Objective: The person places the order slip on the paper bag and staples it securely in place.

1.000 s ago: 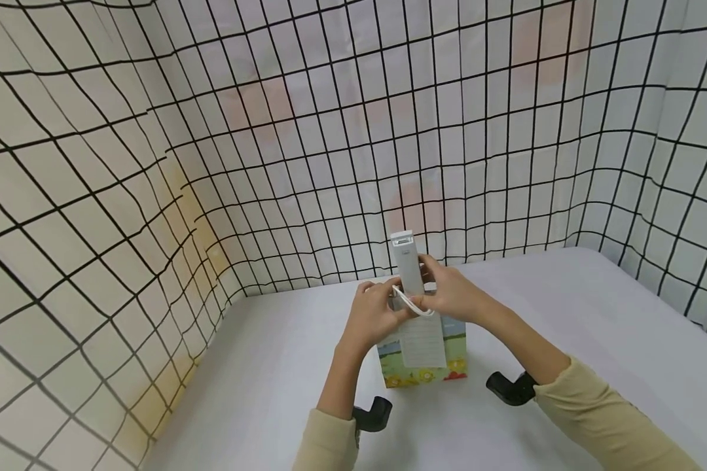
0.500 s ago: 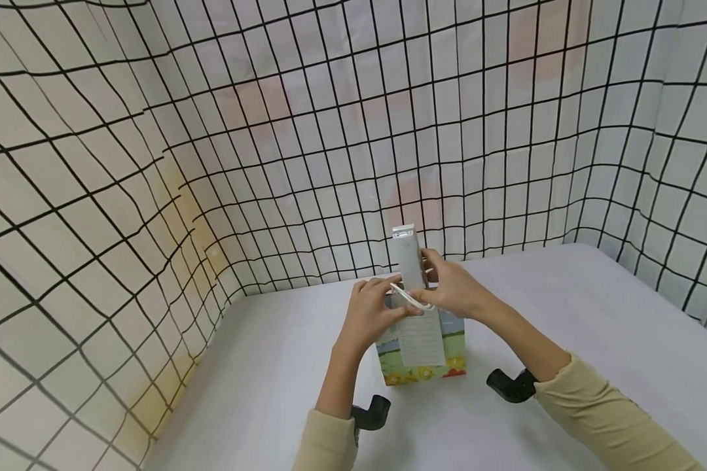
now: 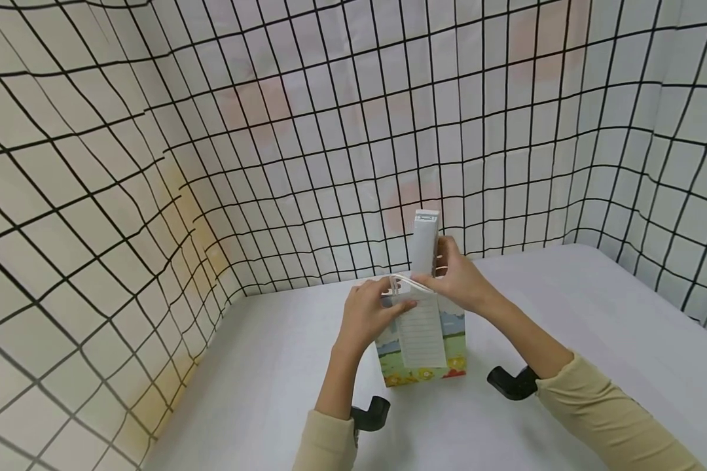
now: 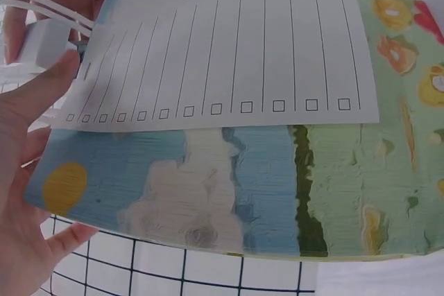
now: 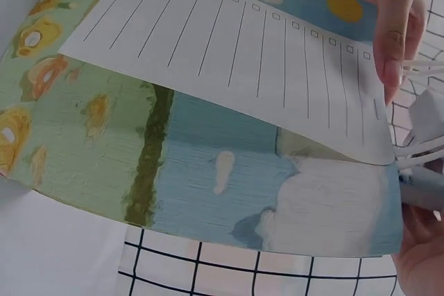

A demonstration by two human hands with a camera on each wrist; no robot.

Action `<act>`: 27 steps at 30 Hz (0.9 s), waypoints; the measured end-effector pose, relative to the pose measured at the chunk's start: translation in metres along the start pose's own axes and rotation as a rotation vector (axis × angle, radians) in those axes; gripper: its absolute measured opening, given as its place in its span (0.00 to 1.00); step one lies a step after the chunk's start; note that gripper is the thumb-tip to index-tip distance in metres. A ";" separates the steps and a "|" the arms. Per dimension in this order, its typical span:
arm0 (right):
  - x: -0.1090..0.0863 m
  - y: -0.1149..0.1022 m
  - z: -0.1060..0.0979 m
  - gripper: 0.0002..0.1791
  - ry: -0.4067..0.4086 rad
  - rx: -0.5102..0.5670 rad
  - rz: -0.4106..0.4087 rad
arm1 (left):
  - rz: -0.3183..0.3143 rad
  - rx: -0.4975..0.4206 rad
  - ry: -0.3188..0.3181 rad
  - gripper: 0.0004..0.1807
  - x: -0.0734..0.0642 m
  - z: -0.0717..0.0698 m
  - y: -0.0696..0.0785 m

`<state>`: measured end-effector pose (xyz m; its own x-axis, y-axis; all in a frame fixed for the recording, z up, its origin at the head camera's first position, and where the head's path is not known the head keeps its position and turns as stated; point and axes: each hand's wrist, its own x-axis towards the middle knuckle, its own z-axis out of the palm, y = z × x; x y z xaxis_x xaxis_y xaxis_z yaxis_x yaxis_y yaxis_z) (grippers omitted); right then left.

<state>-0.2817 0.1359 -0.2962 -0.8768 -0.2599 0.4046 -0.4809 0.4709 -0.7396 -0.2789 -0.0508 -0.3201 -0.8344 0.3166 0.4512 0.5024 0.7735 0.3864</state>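
An upright paper gift bag [image 3: 455,347] with a painted sky-and-flower print stands on the table. A white lined checklist [image 3: 422,333] lies against its front, and a short staple-like mark shows near its top in both wrist views. My left hand [image 3: 365,313] pinches the bag's upper left edge, its thumb [image 4: 45,88] in front and fingers behind. My right hand [image 3: 462,281] grips a long white-grey tool, apparently a stapler [image 3: 425,242], held nearly upright at the bag's top edge. White cord handles [image 3: 409,282] rise between the hands. The stapler's lower end is partly hidden.
A white-covered table [image 3: 259,366] bears the bag. Black netting [image 3: 306,163] over pale sheets encloses the left, back and right sides. Black curved mounts [image 3: 372,413] sit at both wrists, beside beige sleeves [image 3: 607,412].
My right hand has moved right and slightly up with the stapler, which now stands straighter. My left hand has barely moved. The handle cords have shifted up a little.
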 end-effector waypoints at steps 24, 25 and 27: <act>-0.011 0.006 -0.014 0.52 0.269 0.074 -0.018 | 0.044 -0.087 0.096 0.23 -0.006 0.001 -0.007; -0.011 0.007 -0.015 0.52 0.273 0.075 -0.012 | 0.046 -0.088 0.099 0.23 -0.006 0.002 -0.008; -0.012 0.008 -0.017 0.49 0.283 0.077 -0.007 | 0.049 -0.090 0.104 0.24 -0.006 0.002 -0.009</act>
<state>-0.2748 0.1568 -0.2981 -0.8446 -0.0126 0.5353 -0.4946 0.4014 -0.7709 -0.2789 -0.0589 -0.3285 -0.7828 0.2909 0.5501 0.5643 0.7045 0.4305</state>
